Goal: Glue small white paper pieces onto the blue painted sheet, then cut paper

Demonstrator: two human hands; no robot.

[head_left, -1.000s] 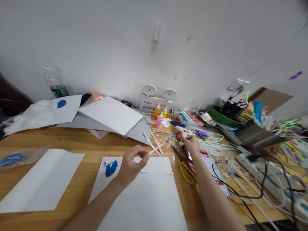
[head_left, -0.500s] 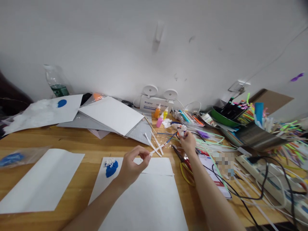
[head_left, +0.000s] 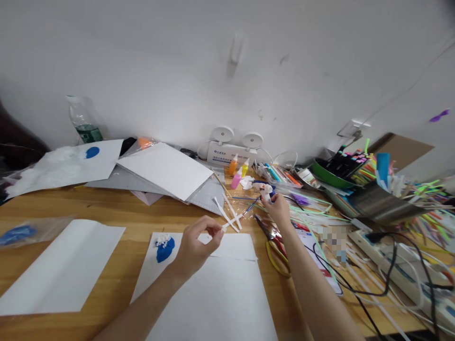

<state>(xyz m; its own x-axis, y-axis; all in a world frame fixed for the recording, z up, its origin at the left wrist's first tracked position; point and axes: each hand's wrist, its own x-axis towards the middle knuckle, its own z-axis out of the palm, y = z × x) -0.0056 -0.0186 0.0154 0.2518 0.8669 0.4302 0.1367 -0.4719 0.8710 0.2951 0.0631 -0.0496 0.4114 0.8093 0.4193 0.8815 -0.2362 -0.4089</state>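
My left hand (head_left: pixel 199 244) is pinched on a small white piece (head_left: pixel 223 228), held above the large white sheet (head_left: pixel 213 298). My right hand (head_left: pixel 279 210) is closed round the handle of a white glue gun (head_left: pixel 265 189) beyond the scissors. On the sheet's upper left lies a blue shape (head_left: pixel 164 251) with small white bits (head_left: pixel 163 240) on its top. White paper strips (head_left: pixel 232 213) cross each other just past my left fingertips. Scissors with yellow handles (head_left: pixel 277 258) lie right of the sheet.
Small paint bottles (head_left: pixel 236 178) stand by a white emergency light (head_left: pixel 231 154) at the wall. A power strip (head_left: pixel 401 274) with black cables and a phone (head_left: pixel 320 260) lie right. White boards (head_left: pixel 165 170) and a plastic bottle (head_left: pixel 83 121) are at the back left.
My right hand and the glue gun have shifted very slightly. My left hand keeps its pinch in nearly the same place.
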